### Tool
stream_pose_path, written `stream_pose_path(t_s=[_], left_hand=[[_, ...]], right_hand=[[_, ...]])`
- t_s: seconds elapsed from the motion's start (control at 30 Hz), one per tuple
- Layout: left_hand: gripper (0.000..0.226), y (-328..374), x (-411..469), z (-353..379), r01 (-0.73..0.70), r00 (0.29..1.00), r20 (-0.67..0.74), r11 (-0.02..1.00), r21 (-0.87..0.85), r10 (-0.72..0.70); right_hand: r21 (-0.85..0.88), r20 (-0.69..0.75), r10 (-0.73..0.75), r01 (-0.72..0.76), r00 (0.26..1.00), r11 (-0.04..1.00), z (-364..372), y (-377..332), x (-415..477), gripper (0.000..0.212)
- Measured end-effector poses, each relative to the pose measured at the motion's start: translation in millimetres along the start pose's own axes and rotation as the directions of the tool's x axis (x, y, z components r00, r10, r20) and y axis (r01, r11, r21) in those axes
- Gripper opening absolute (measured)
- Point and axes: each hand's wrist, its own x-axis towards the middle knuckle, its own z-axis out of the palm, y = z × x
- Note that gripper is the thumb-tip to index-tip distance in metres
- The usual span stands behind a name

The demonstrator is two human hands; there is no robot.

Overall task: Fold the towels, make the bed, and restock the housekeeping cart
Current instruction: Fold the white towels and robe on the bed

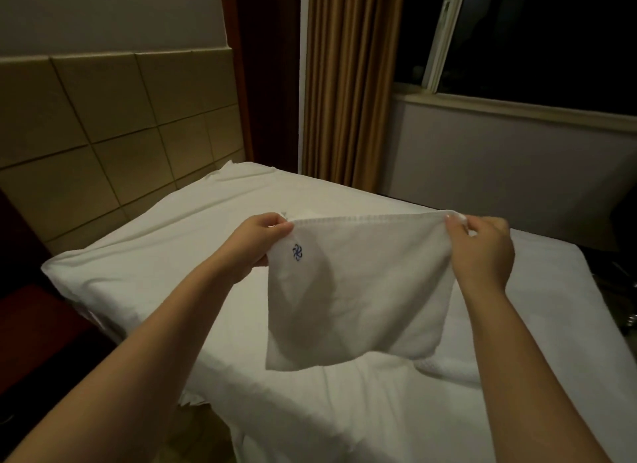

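Note:
A small white towel (358,290) with a blue embroidered mark near its top left hangs in the air above the bed (172,242). My left hand (255,245) pinches its upper left corner. My right hand (482,252) pinches its upper right corner. The top hem is stretched taut between both hands and the lower edge hangs just above the white sheet. More white textured cloth (448,367) lies on the sheet below the towel's right corner.
A tan padded headboard (103,124) lines the wall on the left. Brown curtains (348,83) hang behind the bed, beside a dark window (551,38). A dark red piece of furniture (38,328) stands left of the bed. Dim objects sit at the right edge.

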Motion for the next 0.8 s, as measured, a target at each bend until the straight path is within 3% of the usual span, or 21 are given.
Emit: stream_pose_path(t_s=[0.1, 0.2, 0.37, 0.5, 0.63, 0.8], left_hand=[[0.020, 11, -13, 10, -0.027, 0.998, -0.049, 0.999, -0.029, 0.026], [0.011, 24, -28, 31, -0.030, 0.995, -0.097, 0.996, -0.086, 0.021], [0.009, 36, -56, 76, -0.168, 0.984, -0.078, 0.978, -0.120, 0.159], [0.016, 39, -64, 92, -0.233, 0.968, -0.110, 0.970, -0.068, 0.225], [0.016, 41, -67, 97, -0.271, 0.960, -0.114, 0.953, -0.135, 0.257], [0.024, 44, -62, 101, -0.234, 0.970, -0.102, 0.958, -0.167, 0.219]], right_hand=[[0.013, 0.081, -0.006, 0.005, 0.997, 1.000, -7, -11, -18, 0.047], [0.026, 0.144, -0.073, 0.070, 0.987, 0.997, -7, -28, -42, 0.048], [0.099, 0.280, -0.184, 0.162, 0.942, 0.982, 3, -45, -89, 0.018], [0.161, 0.222, -0.166, 0.132, 0.961, 0.978, 2, -44, -100, 0.019], [0.293, 0.170, -0.202, 0.147, 0.964, 0.945, -5, -44, -101, 0.005], [0.411, 0.220, -0.269, 0.161, 0.938, 0.897, -3, -42, -108, 0.012]])
